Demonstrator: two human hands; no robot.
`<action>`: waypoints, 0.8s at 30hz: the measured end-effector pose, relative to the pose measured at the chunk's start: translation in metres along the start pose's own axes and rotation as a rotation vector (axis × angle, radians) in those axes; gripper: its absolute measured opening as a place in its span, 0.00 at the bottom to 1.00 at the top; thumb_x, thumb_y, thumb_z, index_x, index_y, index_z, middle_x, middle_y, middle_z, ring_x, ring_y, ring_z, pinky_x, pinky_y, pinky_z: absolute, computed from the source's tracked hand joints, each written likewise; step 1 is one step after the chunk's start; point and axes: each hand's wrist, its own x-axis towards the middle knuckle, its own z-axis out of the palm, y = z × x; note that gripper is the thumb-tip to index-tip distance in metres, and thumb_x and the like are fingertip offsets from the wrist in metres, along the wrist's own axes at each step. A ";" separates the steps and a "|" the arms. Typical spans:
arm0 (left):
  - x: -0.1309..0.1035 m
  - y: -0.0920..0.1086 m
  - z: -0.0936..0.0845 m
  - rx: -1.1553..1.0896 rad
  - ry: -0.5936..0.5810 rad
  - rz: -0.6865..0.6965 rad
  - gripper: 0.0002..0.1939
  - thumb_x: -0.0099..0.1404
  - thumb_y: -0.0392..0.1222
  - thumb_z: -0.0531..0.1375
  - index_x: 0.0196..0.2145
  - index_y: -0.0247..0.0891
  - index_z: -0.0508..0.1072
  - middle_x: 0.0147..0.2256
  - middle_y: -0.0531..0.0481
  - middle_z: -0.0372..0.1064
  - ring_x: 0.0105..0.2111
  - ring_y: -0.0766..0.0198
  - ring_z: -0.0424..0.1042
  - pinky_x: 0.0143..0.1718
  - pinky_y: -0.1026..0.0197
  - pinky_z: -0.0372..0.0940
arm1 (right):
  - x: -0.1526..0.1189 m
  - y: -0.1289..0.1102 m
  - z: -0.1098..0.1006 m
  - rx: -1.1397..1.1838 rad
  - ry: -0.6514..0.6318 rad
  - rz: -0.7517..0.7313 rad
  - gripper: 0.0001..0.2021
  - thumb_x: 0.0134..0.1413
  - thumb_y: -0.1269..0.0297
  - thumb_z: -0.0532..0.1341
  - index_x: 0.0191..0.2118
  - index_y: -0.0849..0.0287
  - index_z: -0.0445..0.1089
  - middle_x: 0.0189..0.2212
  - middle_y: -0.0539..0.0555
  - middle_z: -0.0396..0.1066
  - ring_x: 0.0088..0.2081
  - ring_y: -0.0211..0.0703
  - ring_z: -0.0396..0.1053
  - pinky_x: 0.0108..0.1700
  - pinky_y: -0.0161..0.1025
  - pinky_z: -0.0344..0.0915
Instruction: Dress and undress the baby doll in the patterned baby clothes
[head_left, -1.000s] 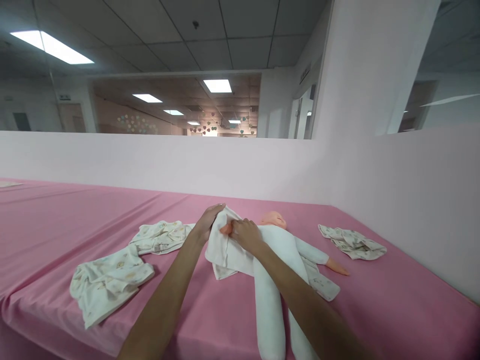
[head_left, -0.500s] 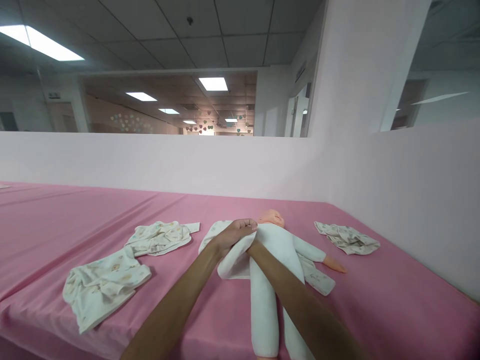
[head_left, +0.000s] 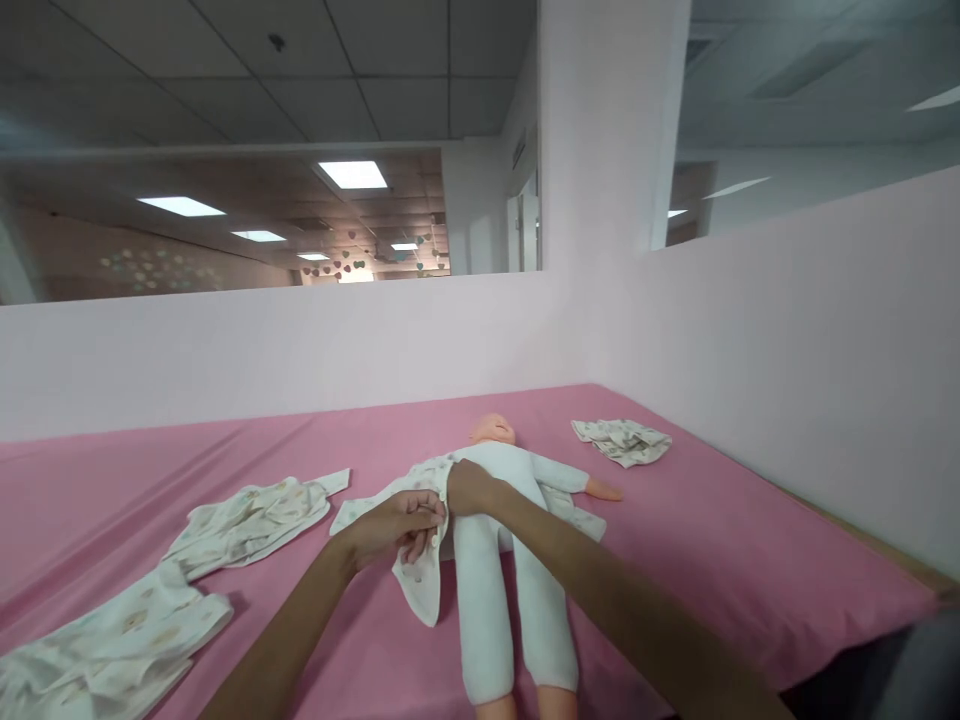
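Observation:
A baby doll [head_left: 484, 600] in a white bodysuit lies face up on the pink sheet, legs toward me. A white patterned baby shirt [head_left: 420, 585] spreads under and beside its torso, with small snaps along the near edge. My left hand [head_left: 397, 525] pinches that edge between thumb and fingers. Against the doll's side, touching the shirt, my right hand [head_left: 471, 488] is curled closed; its fingertips and what they hold are hidden. The doll's arm on the left side is out of sight, while the other arm [head_left: 600, 489] stretches out to the right.
Another patterned baby garment [head_left: 135, 610] is spread at the left. A crumpled patterned cloth [head_left: 624, 440] lies at the back right. The pink-covered bed [head_left: 712, 560] meets white walls [head_left: 300, 350] behind and on the right, with windows above them.
My view has swung to the right. My left hand has come down from above the right hand to the shirt's near edge. The shirt flap now hangs lower beside the doll.

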 end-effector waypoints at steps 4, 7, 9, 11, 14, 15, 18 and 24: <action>-0.005 0.007 -0.005 0.172 0.125 -0.019 0.16 0.65 0.55 0.57 0.39 0.39 0.67 0.29 0.51 0.69 0.22 0.67 0.66 0.25 0.64 0.59 | -0.064 0.061 -0.038 0.048 0.086 -0.219 0.16 0.64 0.64 0.50 0.50 0.54 0.72 0.48 0.56 0.73 0.51 0.47 0.67 0.55 0.40 0.58; 0.013 0.030 0.001 0.315 0.313 0.089 0.16 0.67 0.55 0.53 0.38 0.39 0.66 0.29 0.52 0.68 0.24 0.66 0.66 0.25 0.64 0.60 | -0.113 0.120 -0.057 -0.068 0.197 0.222 0.13 0.62 0.64 0.50 0.36 0.58 0.71 0.38 0.58 0.73 0.42 0.48 0.69 0.43 0.41 0.61; 0.042 0.051 0.016 0.477 0.344 0.181 0.15 0.67 0.54 0.51 0.37 0.39 0.66 0.31 0.50 0.69 0.27 0.64 0.68 0.28 0.63 0.62 | -0.135 0.152 -0.058 -0.131 0.075 0.409 0.12 0.58 0.61 0.54 0.28 0.59 0.68 0.32 0.56 0.71 0.35 0.45 0.68 0.35 0.39 0.57; 0.084 0.070 0.040 0.717 0.320 0.275 0.13 0.67 0.50 0.51 0.38 0.39 0.66 0.34 0.48 0.71 0.32 0.61 0.71 0.33 0.61 0.64 | -0.145 0.172 -0.053 -0.128 0.024 0.461 0.10 0.54 0.60 0.57 0.26 0.59 0.65 0.31 0.55 0.70 0.33 0.43 0.66 0.33 0.37 0.52; 0.154 0.083 0.083 1.196 0.061 0.299 0.16 0.64 0.45 0.53 0.49 0.39 0.66 0.49 0.44 0.70 0.47 0.57 0.70 0.46 0.59 0.64 | -0.143 0.180 -0.041 -0.047 -0.003 0.471 0.07 0.51 0.65 0.58 0.25 0.59 0.62 0.28 0.52 0.69 0.31 0.41 0.64 0.31 0.36 0.48; 0.175 0.082 0.096 1.256 -0.007 0.274 0.21 0.60 0.46 0.58 0.51 0.40 0.67 0.52 0.43 0.68 0.49 0.55 0.70 0.47 0.58 0.64 | -0.140 0.181 -0.039 -0.010 -0.013 0.471 0.06 0.50 0.68 0.57 0.24 0.59 0.60 0.26 0.52 0.68 0.30 0.40 0.63 0.30 0.35 0.47; 0.219 0.072 0.123 1.365 -0.092 0.191 0.25 0.49 0.43 0.67 0.46 0.41 0.71 0.47 0.42 0.72 0.46 0.48 0.72 0.47 0.53 0.64 | -0.135 0.184 -0.042 0.082 -0.005 0.452 0.05 0.48 0.72 0.55 0.25 0.59 0.60 0.25 0.50 0.67 0.28 0.38 0.62 0.29 0.35 0.46; 0.216 0.067 0.108 1.358 -0.063 0.186 0.23 0.57 0.49 0.62 0.49 0.39 0.69 0.48 0.40 0.72 0.44 0.47 0.72 0.43 0.51 0.65 | -0.139 0.212 -0.070 0.183 0.102 0.461 0.06 0.52 0.68 0.54 0.25 0.58 0.60 0.26 0.49 0.67 0.30 0.39 0.64 0.29 0.33 0.52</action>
